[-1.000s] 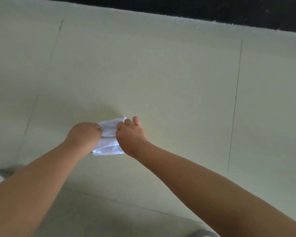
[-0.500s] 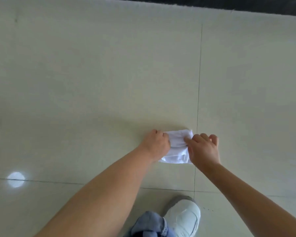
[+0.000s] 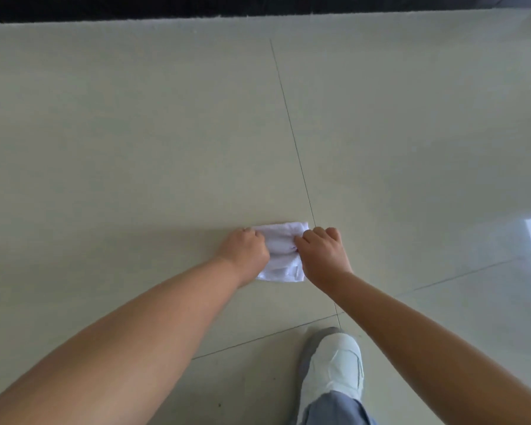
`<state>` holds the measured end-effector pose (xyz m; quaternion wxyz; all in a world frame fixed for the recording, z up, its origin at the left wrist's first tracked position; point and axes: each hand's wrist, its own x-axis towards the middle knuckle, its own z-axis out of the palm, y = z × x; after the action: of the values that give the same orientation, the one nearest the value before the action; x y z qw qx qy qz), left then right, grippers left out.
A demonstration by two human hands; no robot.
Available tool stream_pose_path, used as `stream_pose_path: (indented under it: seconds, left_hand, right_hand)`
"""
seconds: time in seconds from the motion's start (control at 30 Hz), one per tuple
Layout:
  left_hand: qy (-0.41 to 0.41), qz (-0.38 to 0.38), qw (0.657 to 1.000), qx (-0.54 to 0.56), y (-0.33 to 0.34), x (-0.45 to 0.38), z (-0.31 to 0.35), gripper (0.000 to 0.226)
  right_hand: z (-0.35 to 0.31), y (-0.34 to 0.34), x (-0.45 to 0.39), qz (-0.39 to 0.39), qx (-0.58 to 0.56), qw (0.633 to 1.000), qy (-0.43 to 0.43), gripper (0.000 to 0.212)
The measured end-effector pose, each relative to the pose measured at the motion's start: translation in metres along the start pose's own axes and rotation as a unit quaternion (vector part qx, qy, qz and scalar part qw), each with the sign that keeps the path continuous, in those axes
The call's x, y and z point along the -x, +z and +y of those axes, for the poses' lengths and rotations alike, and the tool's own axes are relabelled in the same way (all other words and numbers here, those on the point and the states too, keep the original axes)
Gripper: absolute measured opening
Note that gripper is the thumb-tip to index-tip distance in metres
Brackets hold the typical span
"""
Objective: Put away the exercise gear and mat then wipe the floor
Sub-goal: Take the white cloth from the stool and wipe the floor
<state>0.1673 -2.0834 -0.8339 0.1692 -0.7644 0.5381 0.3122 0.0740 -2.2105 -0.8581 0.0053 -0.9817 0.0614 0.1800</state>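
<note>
One cloth [image 3: 284, 251], two hands, one shoe [image 3: 331, 371] and one trouser leg [image 3: 334, 409] are visible on a pale tiled floor [image 3: 135, 133]. The left hand [image 3: 246, 248] and the right hand [image 3: 322, 253] are both curled down onto the white cloth, gripping it from either side and pressing it flat against the floor. The cloth lies between the two hands, touching both, just left of a tile seam [image 3: 292, 133] that runs away from the hands. Only the middle strip and the far and near edges of the cloth show; its left and right ends are covered by the hands, so its full outline cannot be made out. A faint purple mark near the right hand's fingertips is too small to identify. As far as visible, the folded cloth's long axis runs from hand to hand, across the seam's direction. The shoe, white with a grey toe, stands near the right forearm, on the near side of the hands, toe pointing towards them; its heel is cut off by the frame. A dark band [image 3: 135, 7] edges the floor well beyond the hands.
</note>
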Motion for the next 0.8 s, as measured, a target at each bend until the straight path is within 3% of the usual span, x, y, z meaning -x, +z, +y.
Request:
stream_pose_path:
  seconds: [0.2, 0.3, 0.37, 0.53, 0.63, 0.8]
  left_hand:
    - [-0.014, 0.042, 0.999, -0.002, 0.010, 0.001, 0.020, 0.038]
    - [-0.042, 0.045, 0.998, 0.013, 0.011, 0.004, 0.029, 0.038]
    - [-0.059, 0.051, 0.997, 0.021, 0.010, 0.006, 0.028, 0.038]
    - [-0.047, 0.036, 0.998, -0.032, 0.008, 0.006, 0.024, 0.036]
    - [-0.047, 0.027, 0.998, -0.044, 0.003, 0.001, 0.024, 0.036]
    - [-0.058, -0.003, 0.997, -0.057, -0.014, -0.016, 0.032, 0.033]
  right_hand:
    - [-0.007, -0.003, 0.029, -0.025, 0.049, 0.998, -0.006, 0.040]
    - [-0.008, -0.023, 0.035, -0.105, 0.057, 0.993, -0.013, 0.022]
    - [0.001, -0.026, 0.039, -0.149, 0.049, 0.987, -0.028, 0.028]
    - [0.000, -0.020, 0.031, -0.160, 0.037, 0.984, -0.068, 0.042]
    - [-0.001, -0.009, 0.020, -0.137, 0.000, 0.989, -0.057, 0.039]
    - [0.027, 0.010, 0.020, 0.010, -0.025, 0.996, -0.089, 0.045]
